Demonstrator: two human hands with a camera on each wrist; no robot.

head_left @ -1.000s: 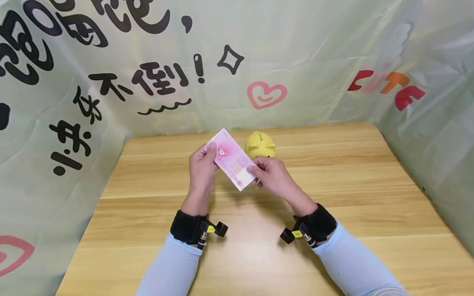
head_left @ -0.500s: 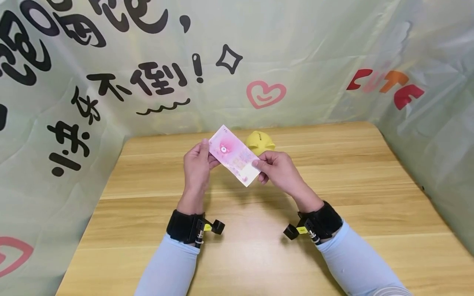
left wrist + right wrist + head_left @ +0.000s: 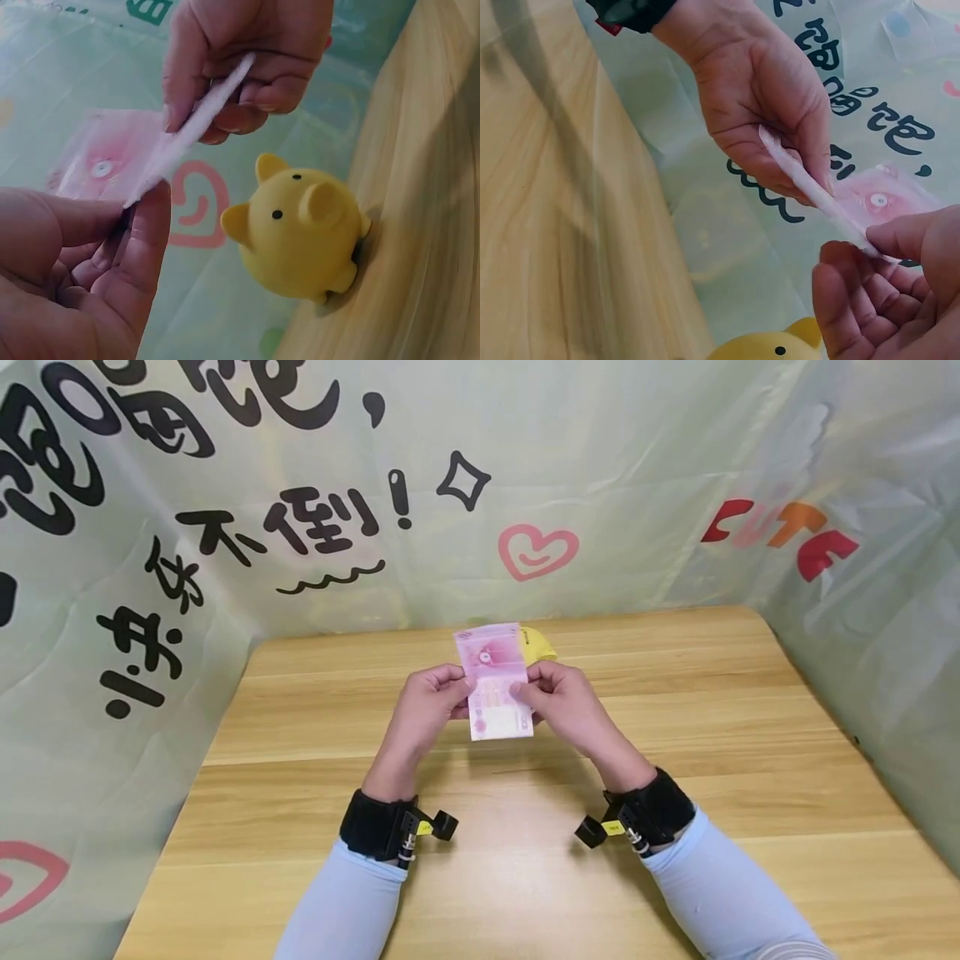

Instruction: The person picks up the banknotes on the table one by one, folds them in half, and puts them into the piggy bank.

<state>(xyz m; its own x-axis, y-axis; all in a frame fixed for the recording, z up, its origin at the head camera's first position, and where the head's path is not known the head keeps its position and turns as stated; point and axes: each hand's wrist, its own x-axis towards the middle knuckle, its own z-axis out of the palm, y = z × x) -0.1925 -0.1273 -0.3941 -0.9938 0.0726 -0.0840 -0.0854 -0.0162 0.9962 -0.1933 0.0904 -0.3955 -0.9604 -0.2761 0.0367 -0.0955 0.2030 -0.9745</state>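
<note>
A pink banknote (image 3: pixel 497 681) is held up lengthwise over the table in the head view, its far end bent back a little. My left hand (image 3: pixel 433 708) pinches its left edge between thumb and fingers. On the opposite edge my right hand (image 3: pixel 557 703) pinches it the same way. Just behind the banknote stands a yellow piggy bank (image 3: pixel 538 646), partly hidden by it in the head view. The left wrist view shows the piggy bank (image 3: pixel 300 232) whole, upright on its feet, with the banknote (image 3: pixel 202 112) seen nearly edge-on.
The wooden table (image 3: pixel 712 735) reaches back to a pale green printed sheet (image 3: pixel 637 485) that hangs behind it and at both sides. Black wrist straps (image 3: pixel 378 822) with small cameras sit on both wrists, above light blue sleeves.
The banknote has turned from a slant to nearly straight, pointing away from me. My left hand went left, then came back right and moved its grip down the left edge.
</note>
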